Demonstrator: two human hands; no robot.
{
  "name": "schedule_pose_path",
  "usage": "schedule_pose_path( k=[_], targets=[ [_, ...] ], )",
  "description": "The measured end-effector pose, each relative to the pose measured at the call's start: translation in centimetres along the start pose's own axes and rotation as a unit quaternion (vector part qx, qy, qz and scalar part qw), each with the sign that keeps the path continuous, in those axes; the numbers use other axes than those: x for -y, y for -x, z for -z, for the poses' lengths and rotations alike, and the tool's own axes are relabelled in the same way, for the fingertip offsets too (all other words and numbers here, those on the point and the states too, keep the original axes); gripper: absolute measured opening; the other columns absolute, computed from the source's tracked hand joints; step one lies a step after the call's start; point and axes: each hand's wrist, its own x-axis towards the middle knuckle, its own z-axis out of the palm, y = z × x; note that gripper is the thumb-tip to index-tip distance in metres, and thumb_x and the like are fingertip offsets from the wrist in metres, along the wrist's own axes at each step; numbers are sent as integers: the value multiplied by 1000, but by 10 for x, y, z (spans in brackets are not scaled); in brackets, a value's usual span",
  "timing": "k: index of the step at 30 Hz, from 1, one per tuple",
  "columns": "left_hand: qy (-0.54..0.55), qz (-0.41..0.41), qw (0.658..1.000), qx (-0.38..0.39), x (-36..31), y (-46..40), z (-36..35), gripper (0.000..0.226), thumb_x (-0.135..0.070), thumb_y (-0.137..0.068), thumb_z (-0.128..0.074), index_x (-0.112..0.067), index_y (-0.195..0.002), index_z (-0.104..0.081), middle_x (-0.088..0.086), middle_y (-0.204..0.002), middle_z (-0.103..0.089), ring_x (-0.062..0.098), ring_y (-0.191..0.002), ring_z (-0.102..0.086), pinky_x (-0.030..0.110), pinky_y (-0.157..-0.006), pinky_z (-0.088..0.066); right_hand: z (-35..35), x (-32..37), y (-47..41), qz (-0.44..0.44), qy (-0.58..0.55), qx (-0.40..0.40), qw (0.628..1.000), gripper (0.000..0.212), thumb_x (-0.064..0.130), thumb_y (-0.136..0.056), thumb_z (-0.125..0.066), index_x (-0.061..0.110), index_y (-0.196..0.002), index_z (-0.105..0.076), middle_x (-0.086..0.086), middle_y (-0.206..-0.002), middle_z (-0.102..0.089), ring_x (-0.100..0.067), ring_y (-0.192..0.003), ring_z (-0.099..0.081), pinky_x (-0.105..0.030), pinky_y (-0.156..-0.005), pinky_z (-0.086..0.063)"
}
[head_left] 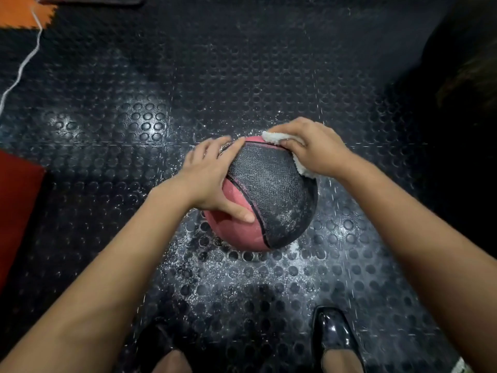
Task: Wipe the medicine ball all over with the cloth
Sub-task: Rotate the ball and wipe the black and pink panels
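1. The right hand [312,146] presses a white cloth [271,137] against the upper right side of the ball [269,192], its fingers curled over the fabric; a fluffy edge shows at the fingertips and another below the palm.
2. The left hand [212,179] lies spread on the ball's left side, fingers straight over the top, thumb pointing along the pink panel near the black seam.
3. The ball, pink with a black textured panel dusted white, sits on the floor [134,125] between the two hands.
4. The floor is black studded rubber, strewn with white powder around and in front of the ball.
5. Two glossy black shoes [333,335] show at the bottom edge.
6. A white cord [24,63] runs at the far left, by an orange mat [16,12].
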Motion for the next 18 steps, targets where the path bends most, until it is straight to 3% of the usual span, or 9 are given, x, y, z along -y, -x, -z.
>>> schedule_pose_path(
  k=[2, 6, 9, 12, 16, 18],
  targets=[
    [50, -49, 998, 5, 1, -7, -6, 154, -74, -34, -72, -35, -151, 19, -13, -159, 24, 17, -147, 19, 45, -117, 7, 3, 1, -6, 24, 13, 18, 999, 33, 28, -98, -50, 39, -128, -56, 4, -128, -57, -25, -120, -52, -43, -96, -42],
    [192, -43, 979, -52, -4, -6, -24, 156, -68, -32, -79, -30, -154, 11, -11, -162, 8, 12, -149, 2, 43, -122, -6, 7, 6, -14, 24, 86, 7, 996, 32, 32, -98, -48, 41, -128, -55, 3, -129, -57, -29, -120, -49, -42, -91, -43],
    [234, -20, 965, -114, -16, -2, -36, 152, -67, -33, -78, -25, -155, 2, -9, -163, 3, 13, -149, -2, 44, -122, -8, 7, 24, -4, 24, 181, -26, 983, 32, 34, -98, -45, 43, -126, -55, 0, -123, -57, -31, -115, -47, -40, -76, -41],
    [216, 1, 962, -169, -31, -4, -46, 150, -73, -36, -77, -23, -156, -1, -7, -164, 1, 14, -150, 2, 45, -122, -5, -5, 42, 26, 99, 258, -97, 956, 31, 23, -94, -52, 37, -119, -63, -3, -111, -58, -32, -102, -48, -32, -56, -30],
    [231, -18, 961, -149, -25, -13, -44, 158, -79, -29, -79, -26, -156, -1, -9, -163, 4, 15, -150, 6, 49, -122, -3, -5, 35, 27, 74, 243, -99, 962, 35, 21, -97, -47, 39, -125, -58, -2, -118, -53, -31, -106, -44, -32, -56, -30],
    [277, -39, 951, -131, -17, -16, -41, 148, -76, -33, -74, -30, -155, -4, -12, -163, 3, 11, -149, 4, 48, -122, -5, -1, 32, 21, 64, 240, -95, 964, 38, 20, -99, -44, 41, -128, -55, -1, -122, -51, -30, -110, -42, -33, -59, -31]
  ],
)
